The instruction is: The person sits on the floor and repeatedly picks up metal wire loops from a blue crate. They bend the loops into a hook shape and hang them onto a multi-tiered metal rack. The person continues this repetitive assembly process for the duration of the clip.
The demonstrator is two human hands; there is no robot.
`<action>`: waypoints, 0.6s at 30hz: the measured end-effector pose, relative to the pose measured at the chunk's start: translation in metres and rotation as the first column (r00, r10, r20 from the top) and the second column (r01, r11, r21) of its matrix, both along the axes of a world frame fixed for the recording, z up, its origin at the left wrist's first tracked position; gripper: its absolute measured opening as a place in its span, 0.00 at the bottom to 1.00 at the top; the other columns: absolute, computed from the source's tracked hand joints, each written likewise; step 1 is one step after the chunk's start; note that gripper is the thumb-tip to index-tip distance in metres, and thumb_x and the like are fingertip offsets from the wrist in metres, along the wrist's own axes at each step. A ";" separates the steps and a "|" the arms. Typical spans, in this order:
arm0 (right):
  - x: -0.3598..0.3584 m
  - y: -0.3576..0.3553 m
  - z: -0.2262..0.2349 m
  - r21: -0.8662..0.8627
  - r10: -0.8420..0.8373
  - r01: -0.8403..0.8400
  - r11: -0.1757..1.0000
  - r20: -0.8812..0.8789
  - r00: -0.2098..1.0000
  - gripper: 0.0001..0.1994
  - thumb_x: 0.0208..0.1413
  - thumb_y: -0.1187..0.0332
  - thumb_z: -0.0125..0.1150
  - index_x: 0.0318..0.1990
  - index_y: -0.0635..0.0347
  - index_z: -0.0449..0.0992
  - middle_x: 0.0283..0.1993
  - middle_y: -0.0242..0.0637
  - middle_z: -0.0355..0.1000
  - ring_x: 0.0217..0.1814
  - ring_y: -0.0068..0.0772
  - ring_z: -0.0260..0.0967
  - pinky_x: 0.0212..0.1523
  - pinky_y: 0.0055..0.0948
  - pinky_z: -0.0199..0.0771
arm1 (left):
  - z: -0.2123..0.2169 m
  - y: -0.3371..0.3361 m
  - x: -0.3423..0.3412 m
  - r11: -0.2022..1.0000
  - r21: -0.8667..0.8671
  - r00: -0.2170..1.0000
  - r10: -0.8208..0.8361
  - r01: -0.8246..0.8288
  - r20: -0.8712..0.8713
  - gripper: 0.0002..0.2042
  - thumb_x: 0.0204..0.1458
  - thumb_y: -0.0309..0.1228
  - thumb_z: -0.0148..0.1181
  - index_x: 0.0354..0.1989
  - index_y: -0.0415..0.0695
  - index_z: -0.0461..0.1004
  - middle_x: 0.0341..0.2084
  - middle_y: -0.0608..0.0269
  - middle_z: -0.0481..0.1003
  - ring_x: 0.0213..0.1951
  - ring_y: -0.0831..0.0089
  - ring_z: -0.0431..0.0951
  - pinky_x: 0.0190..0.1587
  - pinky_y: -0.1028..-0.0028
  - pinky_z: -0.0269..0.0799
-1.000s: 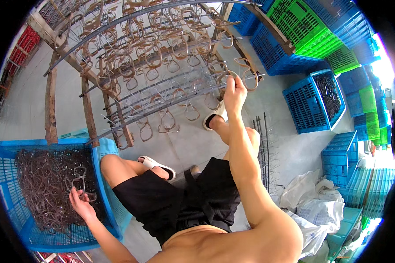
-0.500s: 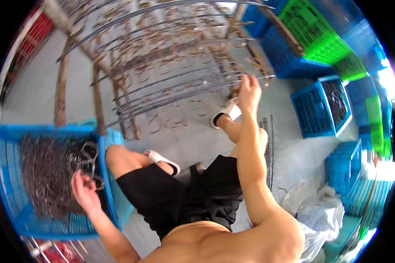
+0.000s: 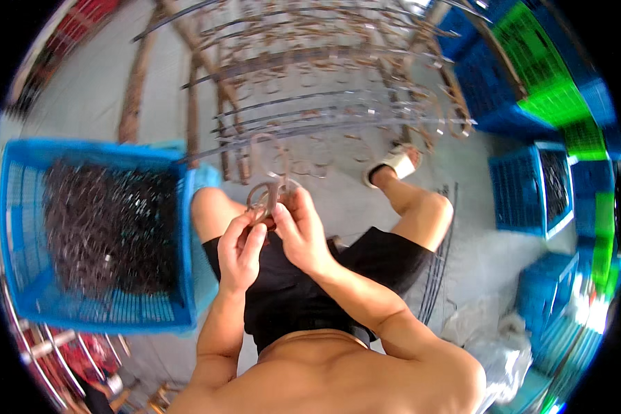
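In front of my lap, both hands meet around thin, brownish rimmed pieces that look like glasses frames (image 3: 272, 186). My left hand (image 3: 240, 255) pinches them from below with thumb and fingers. At their right side, my right hand (image 3: 301, 234) grips with its thumb pressed on the piece. Motion blur and overlap hide how many pieces there are. Beside my left knee stands a blue plastic crate (image 3: 186, 269), heaped with dark, thin tangled pieces (image 3: 110, 228).
Ahead rises a rack of wooden posts and metal rods (image 3: 331, 52), hung with many ring-shaped pieces. Blue and green crates (image 3: 541, 69) are stacked at the right. Another blue crate (image 3: 521, 193) holds dark pieces. Thin rods (image 3: 438, 276) and a plastic bag (image 3: 497, 359) lie at my right.
My left hand has come from the crate to my lap with the piece it held. My right hand has dropped back from the rack's rods and joined it.
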State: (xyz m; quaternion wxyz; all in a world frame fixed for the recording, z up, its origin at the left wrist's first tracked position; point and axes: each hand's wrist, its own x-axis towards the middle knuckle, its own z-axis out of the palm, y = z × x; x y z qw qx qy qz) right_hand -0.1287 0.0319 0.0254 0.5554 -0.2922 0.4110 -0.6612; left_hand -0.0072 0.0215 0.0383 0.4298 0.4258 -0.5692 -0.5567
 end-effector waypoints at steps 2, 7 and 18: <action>-0.020 -0.005 -0.001 0.036 -0.091 0.092 0.995 -0.018 0.996 0.06 0.63 0.71 0.44 0.40 0.65 0.62 0.27 0.31 0.65 0.28 0.19 0.65 0.29 0.19 0.68 | -0.010 0.006 -0.004 0.992 -0.122 0.997 0.029 -0.021 0.066 0.14 0.57 0.26 0.48 0.50 0.33 0.66 0.39 0.58 0.74 0.32 0.81 0.72 0.34 0.83 0.67; -0.142 -0.037 -0.004 -0.201 -0.674 0.659 0.725 -0.405 0.618 0.09 0.62 0.68 0.47 0.43 0.63 0.69 0.14 0.26 0.60 0.12 0.16 0.57 0.13 0.17 0.56 | -0.011 -0.007 0.006 0.997 -0.076 0.986 -0.006 0.019 0.166 0.14 0.60 0.28 0.43 0.52 0.35 0.66 0.36 0.56 0.75 0.35 0.73 0.75 0.36 0.77 0.71; -0.200 -0.107 -0.048 -0.059 -0.735 0.765 0.641 -0.331 0.591 0.11 0.60 0.67 0.49 0.27 0.62 0.67 0.16 0.25 0.59 0.15 0.16 0.52 0.15 0.20 0.53 | -0.059 -0.023 0.116 0.883 -0.456 0.598 0.428 -0.115 0.678 0.20 0.57 0.21 0.43 0.58 0.37 0.50 0.27 0.49 0.73 0.31 0.56 0.75 0.36 0.64 0.70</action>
